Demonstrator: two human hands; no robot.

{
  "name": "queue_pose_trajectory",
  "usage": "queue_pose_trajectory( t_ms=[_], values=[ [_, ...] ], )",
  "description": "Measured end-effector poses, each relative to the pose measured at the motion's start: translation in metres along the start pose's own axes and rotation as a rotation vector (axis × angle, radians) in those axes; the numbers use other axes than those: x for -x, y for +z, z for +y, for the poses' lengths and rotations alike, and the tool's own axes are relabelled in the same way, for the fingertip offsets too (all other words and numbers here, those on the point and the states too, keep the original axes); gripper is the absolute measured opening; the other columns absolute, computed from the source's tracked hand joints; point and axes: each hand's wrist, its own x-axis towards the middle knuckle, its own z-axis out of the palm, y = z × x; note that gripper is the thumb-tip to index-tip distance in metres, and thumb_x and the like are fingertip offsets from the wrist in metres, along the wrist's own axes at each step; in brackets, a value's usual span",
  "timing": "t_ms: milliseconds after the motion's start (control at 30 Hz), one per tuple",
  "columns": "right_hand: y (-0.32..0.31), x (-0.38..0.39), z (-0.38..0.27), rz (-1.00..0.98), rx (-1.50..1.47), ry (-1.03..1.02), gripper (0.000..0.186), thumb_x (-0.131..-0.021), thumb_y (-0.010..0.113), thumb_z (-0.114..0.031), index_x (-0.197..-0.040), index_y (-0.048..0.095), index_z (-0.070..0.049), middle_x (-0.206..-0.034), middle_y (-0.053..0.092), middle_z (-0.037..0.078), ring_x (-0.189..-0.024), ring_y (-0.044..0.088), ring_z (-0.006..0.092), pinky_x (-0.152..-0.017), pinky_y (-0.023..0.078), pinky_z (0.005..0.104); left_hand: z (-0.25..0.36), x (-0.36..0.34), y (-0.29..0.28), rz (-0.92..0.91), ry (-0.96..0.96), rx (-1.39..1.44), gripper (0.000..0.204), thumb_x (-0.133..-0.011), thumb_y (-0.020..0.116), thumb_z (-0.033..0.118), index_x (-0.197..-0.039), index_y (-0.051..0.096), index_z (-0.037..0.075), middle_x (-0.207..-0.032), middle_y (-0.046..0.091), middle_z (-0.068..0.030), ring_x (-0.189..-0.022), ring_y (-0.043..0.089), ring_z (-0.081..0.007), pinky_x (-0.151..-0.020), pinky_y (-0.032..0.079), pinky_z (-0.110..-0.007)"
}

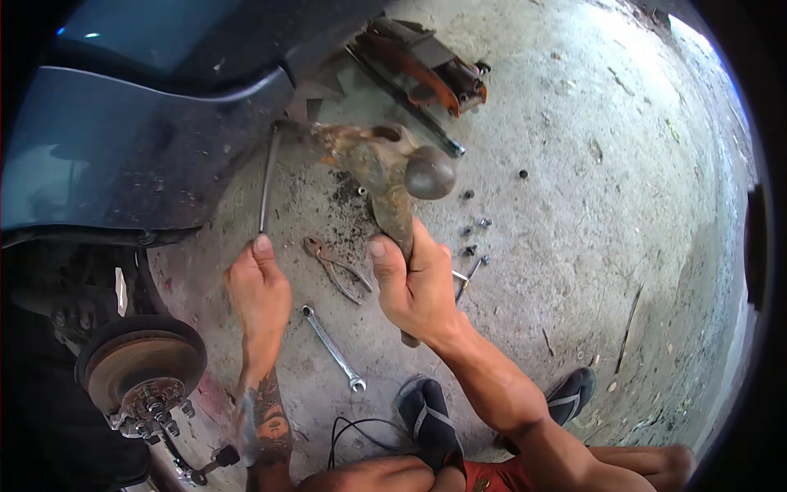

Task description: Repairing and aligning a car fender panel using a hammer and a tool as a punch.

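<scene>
My right hand [426, 283] is closed around the stem of a rusty, hammer-shaped metal piece [361, 156], held up close to me. A dark rounded knob is on its right side, a hole shows in its top, and the stem's lower end sticks out below my palm. My left hand [260, 283] is closed on the lower end of a slim metal rod [269, 180], thumb along it. The rod's dark head meets the left end of the rusty piece in the picture; whether they touch I cannot tell. Pliers [338, 271] and a combination wrench [334, 348] lie on the concrete between my forearms.
A dark car body [139, 156] fills the upper left, above an exposed brake disc [139, 365] with studs. An orange floor jack [426, 70] stands ahead. Several bolts [470, 250] and a thin tool [470, 277] lie right of my right hand. A black cable [352, 425] runs near my sandalled feet.
</scene>
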Motion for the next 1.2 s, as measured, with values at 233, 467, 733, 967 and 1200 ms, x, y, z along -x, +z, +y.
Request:
queue_pose_trajectory(
  t_ms=[233,467,733,967,1200],
  values=[
    [-0.021,0.013,-0.024,0.03,-0.204,-0.112,0.028,-0.096,0.041,-0.032,-0.088,0.047,-0.006,-0.052,0.041,-0.002,-0.042,0.039,0.0084,-0.039,0.035,0.024,0.008,-0.009,-0.014,0.021,0.026,0.034,0.038,-0.094,0.041,0.024,-0.073,0.055,-0.004,-0.064,0.054,-0.0256,-0.064,0.053,-0.0458,-0.057,0.038,-0.05],
    [0.015,-0.009,-0.007,0.159,0.366,-0.07,0.033,-0.093,0.05,-0.034,-0.088,0.051,-0.002,-0.055,0.052,0.012,-0.039,0.046,0.0261,-0.039,0.037,0.0393,-0.01,-0.011,-0.003,0.042,0.06,0.058,0.036,-0.094,0.042,0.022,-0.073,0.055,-0.004,-0.066,0.055,-0.026,-0.066,0.053,-0.0467,-0.059,0.039,-0.052],
    [0.021,0.077,0.048,0.092,0.036,0.24,0.017,-0.092,0.049,-0.022,-0.087,0.049,-0.006,-0.058,0.049,-0.001,-0.049,0.046,0.0076,-0.045,0.039,0.0247,0.007,0.022,0.004,-0.015,0.136,0.049,0.035,-0.093,0.045,0.023,-0.07,0.054,-0.002,-0.059,0.052,-0.0241,-0.057,0.053,-0.0432,-0.051,0.037,-0.048],
    [-0.037,0.025,0.06,0.123,0.02,0.453,0.028,-0.093,0.052,-0.025,-0.079,0.05,0.0,-0.054,0.044,0.003,-0.052,0.04,0.0103,-0.046,0.037,0.0303,-0.013,0.023,-0.002,-0.01,0.101,-0.066,0.037,-0.094,0.045,0.029,-0.07,0.053,0.002,-0.053,0.047,-0.0181,-0.047,0.047,-0.0356,-0.046,0.034,-0.042],
    [0.012,0.004,0.082,-0.088,-0.21,0.306,0.035,-0.093,0.051,-0.035,-0.082,0.049,-0.002,-0.057,0.046,-0.002,-0.049,0.045,0.0077,-0.043,0.035,0.0268,-0.127,0.069,0.07,-0.353,0.032,-0.195,0.036,-0.091,0.049,0.031,-0.071,0.055,0.002,-0.057,0.052,-0.0186,-0.055,0.053,-0.0384,-0.052,0.039,-0.046]
  ],
)
